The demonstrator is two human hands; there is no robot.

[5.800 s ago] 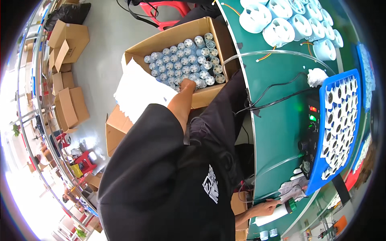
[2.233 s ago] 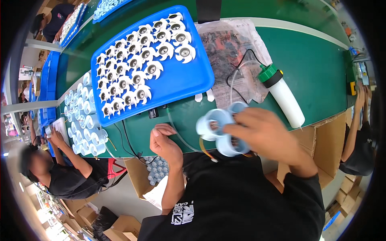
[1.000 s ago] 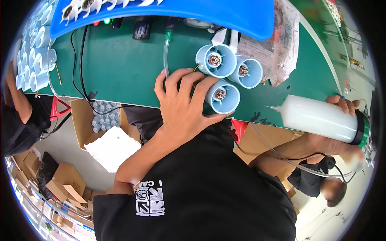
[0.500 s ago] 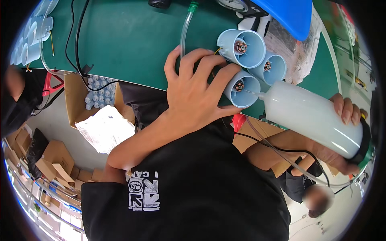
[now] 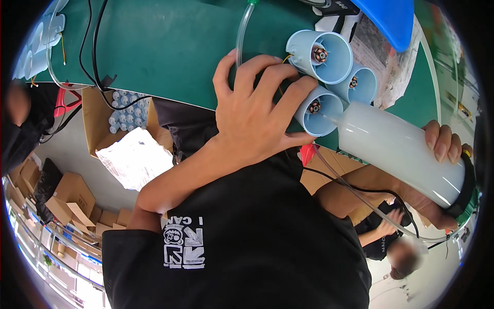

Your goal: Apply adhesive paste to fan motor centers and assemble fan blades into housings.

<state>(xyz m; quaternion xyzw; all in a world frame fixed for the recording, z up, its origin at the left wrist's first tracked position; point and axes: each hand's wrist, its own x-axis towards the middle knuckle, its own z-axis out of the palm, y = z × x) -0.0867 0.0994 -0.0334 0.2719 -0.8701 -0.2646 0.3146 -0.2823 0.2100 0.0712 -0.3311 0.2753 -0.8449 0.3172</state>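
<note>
My left hand [image 5: 257, 110] grips a light-blue plastic cylinder housing [image 5: 334, 126] at the table's near edge, thumb on its near side and fingers along its far side. Inside that housing sits a small motor stator with copper windings [image 5: 315, 106]. My right hand [image 5: 442, 144] is wrapped round a large dispensing syringe [image 5: 396, 152] with milky-white contents and a dark and green cap. Its thin tip points left into the housing's open mouth, near the stator; the exact contact cannot be seen. Two similar housings [image 5: 346, 54] [image 5: 368, 92] stand just beyond, each with a stator inside.
More blue housings [image 5: 38, 54] stand on the green table [image 5: 164, 46] at far left, near black cables [image 5: 96, 51]. A clear hose [image 5: 242, 36] lies behind my left hand. A blue bin [image 5: 391, 20] is at far right. Below are a carton of parts [image 5: 95, 123] and co-workers [image 5: 393, 242].
The housings, with the syringe tip, sit slightly farther right in the view. Both hands keep their holds. A co-worker's arm at lower right has moved.
</note>
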